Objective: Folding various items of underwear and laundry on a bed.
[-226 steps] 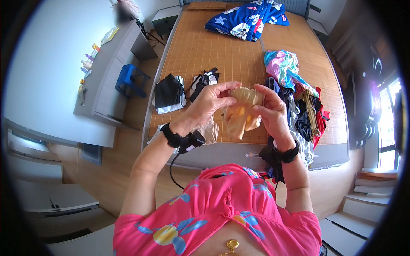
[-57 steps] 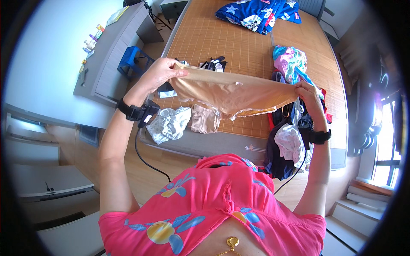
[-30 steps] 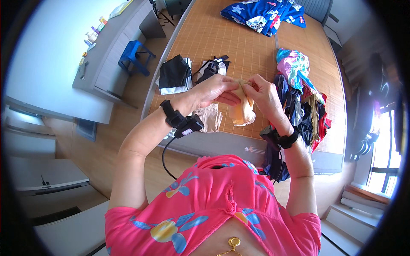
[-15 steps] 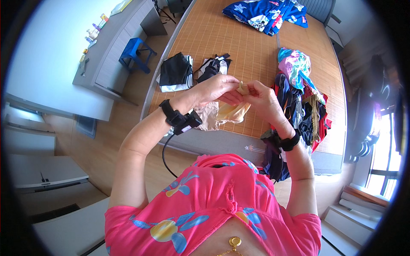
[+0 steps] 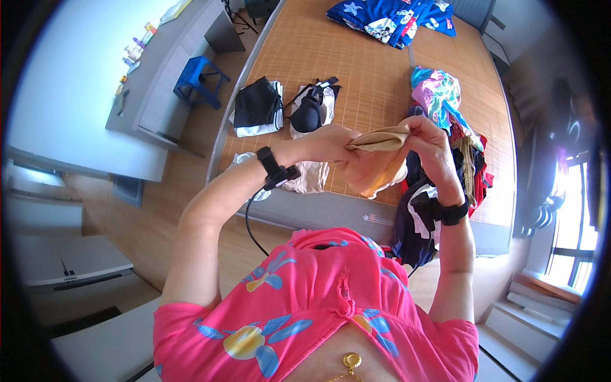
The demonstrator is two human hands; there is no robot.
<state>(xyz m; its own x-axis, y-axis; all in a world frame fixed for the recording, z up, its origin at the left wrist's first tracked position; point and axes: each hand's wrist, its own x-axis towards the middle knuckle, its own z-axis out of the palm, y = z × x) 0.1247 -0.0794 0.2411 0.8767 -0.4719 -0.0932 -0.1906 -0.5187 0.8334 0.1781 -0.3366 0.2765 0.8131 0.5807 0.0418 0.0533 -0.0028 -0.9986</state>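
Note:
Stretched between my two hands is a thin beige-yellow garment (image 5: 379, 164), its folded upper edge pulled taut and its lower part hanging over the bed's front. My left hand (image 5: 332, 142) is closed on one end of that edge, with its fingertips partly hidden by the cloth. At the other end, my right hand (image 5: 431, 141) pinches the edge between thumb and fingers. A pale pink-beige cloth (image 5: 312, 177) lies flat beneath my left wrist. Just beyond my left hand is a black bra (image 5: 308, 116) on light cloth.
Folded black and white clothes (image 5: 258, 106) lie at the left of the bed mat (image 5: 363, 79). A heap of mixed clothes (image 5: 472, 167) spreads along the right, beside a shiny pastel garment (image 5: 439, 94). Blue printed fabric (image 5: 394, 22) lies at the far end. A blue stool (image 5: 200, 81) stands left.
My hands have moved apart and to the right, spreading the beige-yellow garment that was bunched between them. The black bra, partly covered before by my left hand, shows more.

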